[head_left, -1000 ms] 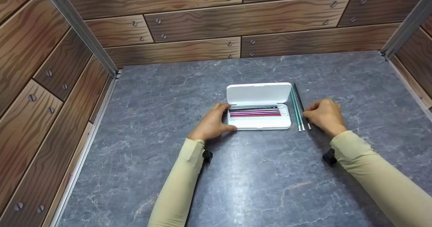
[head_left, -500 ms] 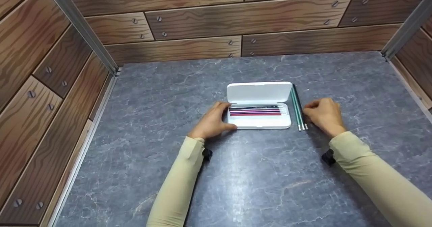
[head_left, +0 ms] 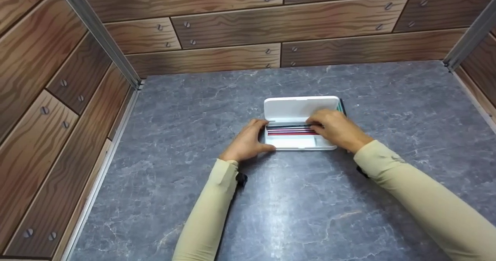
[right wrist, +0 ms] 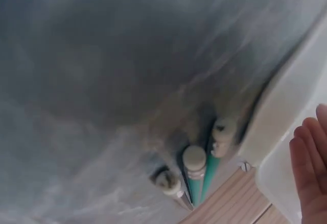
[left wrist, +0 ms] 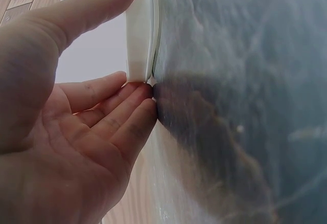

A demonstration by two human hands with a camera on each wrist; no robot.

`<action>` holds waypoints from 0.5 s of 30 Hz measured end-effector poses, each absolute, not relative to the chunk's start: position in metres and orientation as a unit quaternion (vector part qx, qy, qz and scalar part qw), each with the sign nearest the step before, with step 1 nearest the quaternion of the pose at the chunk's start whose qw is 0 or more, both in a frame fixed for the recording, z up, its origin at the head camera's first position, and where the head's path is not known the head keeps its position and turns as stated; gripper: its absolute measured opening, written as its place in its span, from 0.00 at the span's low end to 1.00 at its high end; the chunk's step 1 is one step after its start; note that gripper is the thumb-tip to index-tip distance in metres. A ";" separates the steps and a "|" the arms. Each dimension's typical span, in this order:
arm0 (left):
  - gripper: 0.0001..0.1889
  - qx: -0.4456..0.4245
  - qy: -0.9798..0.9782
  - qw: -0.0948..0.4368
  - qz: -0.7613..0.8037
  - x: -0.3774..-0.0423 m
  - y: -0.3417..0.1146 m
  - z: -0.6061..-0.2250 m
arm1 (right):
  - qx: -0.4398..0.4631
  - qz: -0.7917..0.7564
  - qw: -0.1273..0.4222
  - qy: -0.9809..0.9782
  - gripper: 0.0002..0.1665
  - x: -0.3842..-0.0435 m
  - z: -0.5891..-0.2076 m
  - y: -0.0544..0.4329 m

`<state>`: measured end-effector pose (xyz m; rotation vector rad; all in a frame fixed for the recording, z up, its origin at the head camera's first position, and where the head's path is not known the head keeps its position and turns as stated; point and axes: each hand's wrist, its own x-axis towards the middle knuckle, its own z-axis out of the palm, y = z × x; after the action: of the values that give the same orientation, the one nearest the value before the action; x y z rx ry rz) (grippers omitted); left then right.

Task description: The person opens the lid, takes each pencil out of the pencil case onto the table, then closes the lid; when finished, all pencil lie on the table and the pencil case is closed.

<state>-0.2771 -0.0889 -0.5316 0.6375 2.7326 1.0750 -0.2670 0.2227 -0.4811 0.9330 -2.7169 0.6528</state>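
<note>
An open white pencil case (head_left: 292, 142) lies on the table in the head view, its lid (head_left: 286, 109) raised at the back. Several dark, purple and red pencils (head_left: 288, 131) lie in a row inside. My left hand (head_left: 246, 140) holds the case's left end, thumb at the front edge and fingers at the back corner. The left wrist view shows its fingertips (left wrist: 140, 93) against the case's corner. My right hand (head_left: 335, 127) reaches over the case's right part, fingertips at the pencils' right ends, which it hides. In the right wrist view its visible fingers (right wrist: 309, 157) are fairly straight.
Green pencils (right wrist: 194, 168) and a dark one (head_left: 343, 108) lie beside the case's right side, mostly hidden by my right hand in the head view. The grey marbled table (head_left: 193, 109) is bounded by wood-patterned walls (head_left: 228, 57).
My right hand first slid the loose black pencil left against the green ones, then left it and moved left over the case. My left hand has stayed at the case's left end.
</note>
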 end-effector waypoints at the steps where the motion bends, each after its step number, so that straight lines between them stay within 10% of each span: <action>1: 0.47 0.212 0.906 0.071 0.359 -0.275 -0.088 -0.531 | 0.322 0.209 0.089 -0.919 0.09 -0.268 -0.482 0.222; 15: 0.46 0.208 0.904 0.079 0.365 -0.264 -0.088 -0.513 | 0.398 0.115 0.104 -0.904 0.02 -0.271 -0.482 0.215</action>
<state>-0.2643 -0.0878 -0.5131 0.6222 2.7051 1.0926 -0.2707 0.2146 -0.4820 1.1745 -2.6669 0.3388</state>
